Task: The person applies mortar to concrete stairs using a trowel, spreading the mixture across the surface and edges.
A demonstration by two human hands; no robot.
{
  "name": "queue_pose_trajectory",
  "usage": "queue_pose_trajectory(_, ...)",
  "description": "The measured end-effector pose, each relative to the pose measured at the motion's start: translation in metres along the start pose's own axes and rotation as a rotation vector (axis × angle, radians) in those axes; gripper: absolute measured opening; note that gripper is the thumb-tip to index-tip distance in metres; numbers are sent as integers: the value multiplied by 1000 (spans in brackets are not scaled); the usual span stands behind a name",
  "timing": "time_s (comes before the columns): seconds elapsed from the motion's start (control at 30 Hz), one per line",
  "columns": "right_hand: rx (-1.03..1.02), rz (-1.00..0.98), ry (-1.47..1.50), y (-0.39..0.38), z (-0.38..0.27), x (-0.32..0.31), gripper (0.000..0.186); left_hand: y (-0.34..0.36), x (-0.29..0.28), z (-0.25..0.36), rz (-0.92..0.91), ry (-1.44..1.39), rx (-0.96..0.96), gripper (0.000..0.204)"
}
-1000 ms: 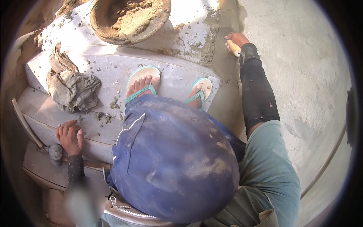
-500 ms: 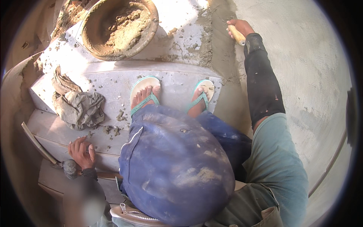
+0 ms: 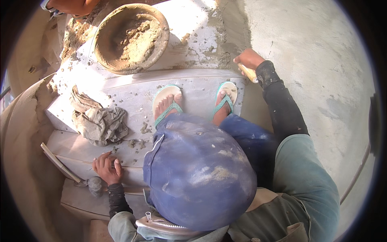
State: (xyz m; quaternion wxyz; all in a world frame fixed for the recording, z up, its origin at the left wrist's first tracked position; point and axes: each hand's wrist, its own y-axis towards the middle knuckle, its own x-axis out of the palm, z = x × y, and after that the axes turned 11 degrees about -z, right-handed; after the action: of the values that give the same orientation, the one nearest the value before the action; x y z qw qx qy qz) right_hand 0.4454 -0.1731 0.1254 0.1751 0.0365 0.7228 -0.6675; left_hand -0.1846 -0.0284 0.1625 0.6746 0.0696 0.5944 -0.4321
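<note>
My right hand (image 3: 247, 64) grips a wooden-handled tool (image 3: 249, 74), apparently a trowel, over the wet grey mortar strip (image 3: 230, 34) along the pale plastered wall (image 3: 298, 36); its blade is hard to make out. Lower left, my left hand (image 3: 107, 169) rests with fingers apart on the edge of a tiled step (image 3: 72, 149), holding nothing. Just beside it lie a small grey lump (image 3: 95, 186) and a long pale strip (image 3: 60, 161). A crumpled dirty cloth (image 3: 98, 121) lies higher up, beside my sandalled feet (image 3: 169, 101).
A round basin (image 3: 100, 44) with crumbly mortar stands on the upper landing. Bits of mortar lie scattered on the steps. A curved rough wall (image 3: 24, 117) borders the left side. An orange shape (image 3: 78, 6), which I cannot make out, is cut off at top left.
My right hand moved up the mortar strip, then came back toward me with the tool. The view has shifted, bringing the orange shape in. My left hand stays on the step.
</note>
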Motion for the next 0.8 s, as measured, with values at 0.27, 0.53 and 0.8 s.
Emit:
queue_pose_trajectory(0.27,-13,-99,-557,66,11,-36,27,-1,2,3,-1,-16,-12,21)
queue_pose_trajectory(0.53,66,87,-50,84,-59,-75,28,-3,-2,3,-44,-11,-27,21)
queue_pose_trajectory(0.8,-36,142,176,110,-99,-117,24,0,0,-3,-32,-7,-32,24)
